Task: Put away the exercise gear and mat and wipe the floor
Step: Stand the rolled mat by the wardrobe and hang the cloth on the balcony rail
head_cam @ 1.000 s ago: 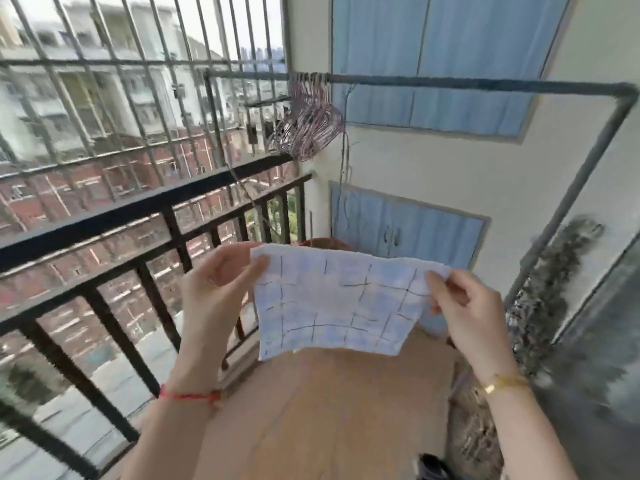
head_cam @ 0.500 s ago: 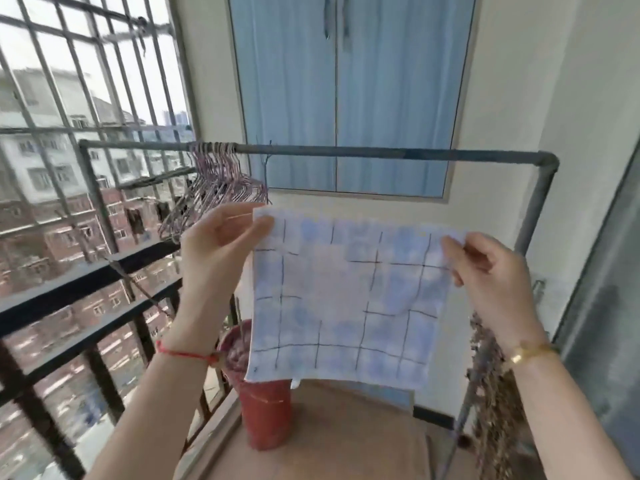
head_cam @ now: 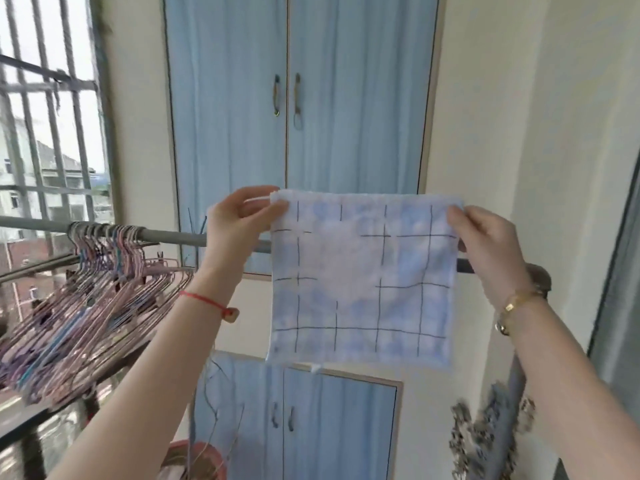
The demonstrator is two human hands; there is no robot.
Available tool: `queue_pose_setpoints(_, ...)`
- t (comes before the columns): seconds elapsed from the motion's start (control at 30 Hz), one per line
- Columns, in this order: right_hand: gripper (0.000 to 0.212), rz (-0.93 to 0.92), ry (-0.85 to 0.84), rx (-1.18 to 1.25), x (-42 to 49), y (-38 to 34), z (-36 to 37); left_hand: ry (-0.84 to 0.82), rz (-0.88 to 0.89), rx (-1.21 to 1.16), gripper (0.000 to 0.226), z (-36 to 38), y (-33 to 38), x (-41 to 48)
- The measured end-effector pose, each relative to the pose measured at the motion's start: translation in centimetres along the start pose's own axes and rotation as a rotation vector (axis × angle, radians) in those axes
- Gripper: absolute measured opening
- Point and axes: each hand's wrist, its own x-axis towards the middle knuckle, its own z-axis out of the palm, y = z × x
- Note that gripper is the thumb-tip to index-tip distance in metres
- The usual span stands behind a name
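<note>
Your left grip (head_cam: 239, 225) pinches the top left corner of the cloth (head_cam: 360, 282) between thumb and fingers, and your right grip (head_cam: 485, 244) pinches the top right corner. The cloth, pale blue with thin dark grid lines, hangs flat and spread between them, in front of the grey rail (head_cam: 166, 234), its upper edge above the bar. A bunch of hangers (head_cam: 90, 292) hangs on the rail at the left. Blue cupboard doors (head_cam: 225, 98) stand behind.
</note>
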Motion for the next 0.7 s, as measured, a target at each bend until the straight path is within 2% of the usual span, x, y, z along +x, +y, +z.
queue_pose_setpoints(0.13, 0.065, 0.049, 0.017, 0.07, 5.7, 1.2, 0.6, -0.044, -0.028, -0.076, 0.023, 2.9, -1.7, 6.1)
queue_pose_setpoints(0.27, 0.039, 0.115, 0.08, -0.022, 10.2, 3.1, 1.1, -0.116, -0.051, -0.042, 0.027, 5.5, -3.5, 10.9)
queue_pose_setpoints(0.37, 0.028, 0.199, 0.103, -0.185, 12.1, 5.4, 1.8, -0.159, -0.106, 0.048, 0.028, 7.1, -5.7, 13.5)
queue_pose_setpoints(0.53, 0.037, 0.373, -0.009, -0.57, 11.8, 9.3, 2.5, -0.305, -0.232, 0.319, 0.032, 7.8, -10.2, 15.0)
queue_pose_setpoints(0.63, 0.043, 0.462, -0.116, -0.745, 11.4, 10.1, 2.6, -0.369, -0.224, 0.44, 0.032, 7.7, -11.9, 15.1)
queue_pose_setpoints(0.7, 0.038, 0.527, -0.177, -0.808, 11.4, 10.0, 2.8, -0.417, -0.176, 0.505, 0.031, 7.7, -12.4, 15.0)
